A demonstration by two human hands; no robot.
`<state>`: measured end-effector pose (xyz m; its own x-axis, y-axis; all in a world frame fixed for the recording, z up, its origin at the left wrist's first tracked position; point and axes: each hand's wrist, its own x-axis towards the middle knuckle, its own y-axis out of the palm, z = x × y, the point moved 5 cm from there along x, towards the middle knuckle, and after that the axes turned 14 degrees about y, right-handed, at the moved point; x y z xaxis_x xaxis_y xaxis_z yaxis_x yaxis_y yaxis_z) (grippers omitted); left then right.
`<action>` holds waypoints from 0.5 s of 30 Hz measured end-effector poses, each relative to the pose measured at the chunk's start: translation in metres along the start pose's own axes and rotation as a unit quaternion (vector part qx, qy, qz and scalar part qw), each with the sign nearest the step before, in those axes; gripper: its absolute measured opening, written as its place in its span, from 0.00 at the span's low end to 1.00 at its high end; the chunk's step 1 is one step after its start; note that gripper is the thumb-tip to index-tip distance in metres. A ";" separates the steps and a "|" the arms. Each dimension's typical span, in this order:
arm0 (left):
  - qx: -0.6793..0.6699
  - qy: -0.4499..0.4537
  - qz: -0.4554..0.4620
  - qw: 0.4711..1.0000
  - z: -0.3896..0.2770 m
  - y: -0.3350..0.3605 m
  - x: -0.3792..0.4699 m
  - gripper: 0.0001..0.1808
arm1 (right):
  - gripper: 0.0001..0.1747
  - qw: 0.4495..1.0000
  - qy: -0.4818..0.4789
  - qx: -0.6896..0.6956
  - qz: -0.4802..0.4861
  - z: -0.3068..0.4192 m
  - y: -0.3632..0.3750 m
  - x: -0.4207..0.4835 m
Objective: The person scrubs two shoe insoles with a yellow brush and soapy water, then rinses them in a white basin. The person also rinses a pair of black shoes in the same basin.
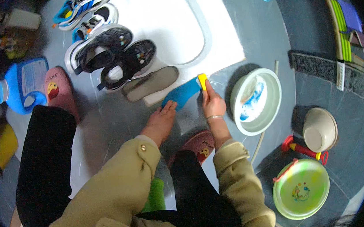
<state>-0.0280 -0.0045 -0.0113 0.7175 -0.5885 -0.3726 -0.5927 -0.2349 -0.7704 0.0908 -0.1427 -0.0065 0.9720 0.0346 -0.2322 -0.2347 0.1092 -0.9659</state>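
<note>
A blue shoe insole (182,94) lies low over the grey tiled floor. The fingers of my left hand (160,121) rest on its near end and hold it. In my right hand (215,104) is a yellow-handled brush (203,81), at the insole's far end; its bristles are mostly hidden. Beside the blue insole lies a grey-brown insole (153,82), with a whitish flat piece (153,98) between the two. To the right of my right hand stands a pale basin (275,100) containing foamy water and something blue.
Black shoes (144,56) and blue-white sneakers (85,4) stand left of a white squat toilet (224,42). A blue detergent jug (16,84) is at far left. On the right are a beige bowl (316,129), a red-handled tool (302,149) and a green basin (322,195).
</note>
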 end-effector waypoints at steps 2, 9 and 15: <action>-0.008 -0.008 0.014 1.000 -0.003 -0.009 0.001 0.27 | 0.27 0.999 -0.036 0.001 0.025 0.007 -0.001 -0.005; 0.034 0.005 0.070 0.997 -0.004 -0.017 -0.001 0.27 | 0.24 1.000 -0.020 -0.017 0.013 0.017 -0.015 -0.007; -0.058 -0.016 0.026 0.998 0.001 -0.009 0.002 0.32 | 0.25 0.973 -0.065 0.178 -0.135 -0.055 -0.092 0.026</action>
<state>-0.0207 -0.0023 -0.0054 0.6952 -0.5770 -0.4288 -0.6664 -0.2934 -0.6855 0.1381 -0.2070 0.0700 0.9948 0.0793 0.0637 0.0193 0.4681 -0.8835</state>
